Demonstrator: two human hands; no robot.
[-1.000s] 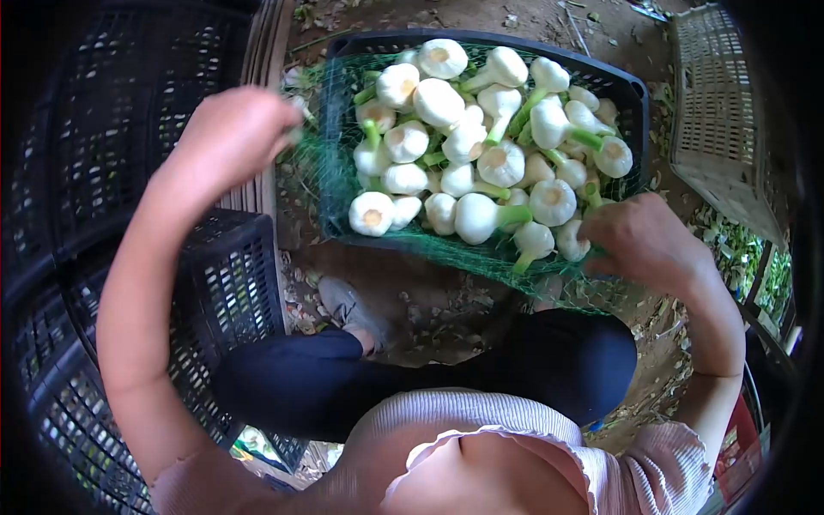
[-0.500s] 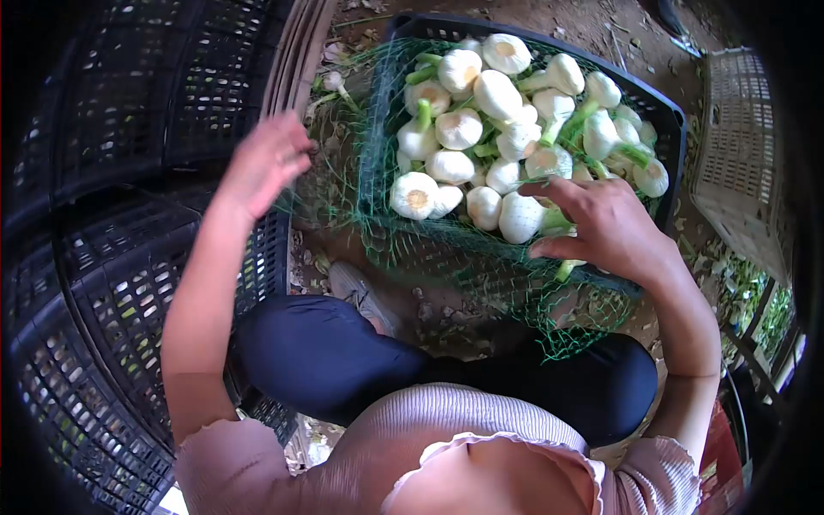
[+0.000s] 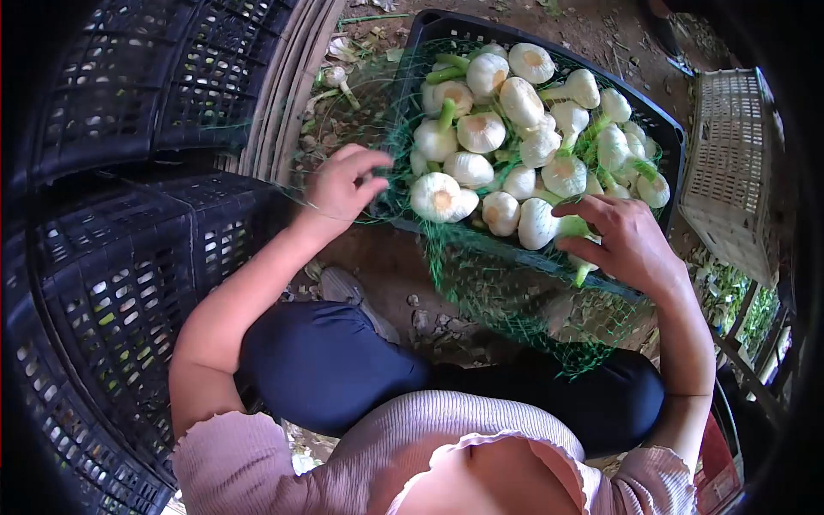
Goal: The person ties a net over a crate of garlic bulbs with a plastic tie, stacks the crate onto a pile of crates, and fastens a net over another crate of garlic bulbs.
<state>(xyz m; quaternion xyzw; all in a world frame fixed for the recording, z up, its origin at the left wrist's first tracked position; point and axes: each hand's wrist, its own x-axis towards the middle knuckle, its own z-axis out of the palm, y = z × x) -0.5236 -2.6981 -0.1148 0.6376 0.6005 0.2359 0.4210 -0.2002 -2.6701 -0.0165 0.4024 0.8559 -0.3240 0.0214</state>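
Observation:
A black plastic crate (image 3: pixel 549 56) holds a heap of white garlic bulbs (image 3: pixel 481 132) with short green stalks. Green netting (image 3: pixel 515 313) drapes over the crate's near and left sides, and its loose part hangs towards my knees. At the left rim, my left hand (image 3: pixel 345 182) is curled into the thin mesh, slightly blurred. My right hand (image 3: pixel 622 236) rests over the near right edge, thumb and forefinger apart on either side of a bulb's green stalk. Some mesh lies around its fingers; I see no firm grip there.
Black slatted crates (image 3: pixel 129 257) stand stacked at my left, beside wooden slats (image 3: pixel 287 81). A pale basket (image 3: pixel 730 154) is on the right. Loose garlic (image 3: pixel 335 77) and leaf scraps lie on the dirt floor. A person's foot (image 3: pixel 674 51) shows at the upper right.
My left hand has moved right, closer to the crate's left rim, with mesh trailing around it. My right hand stays over the near right edge. The crate sits slightly further right in view.

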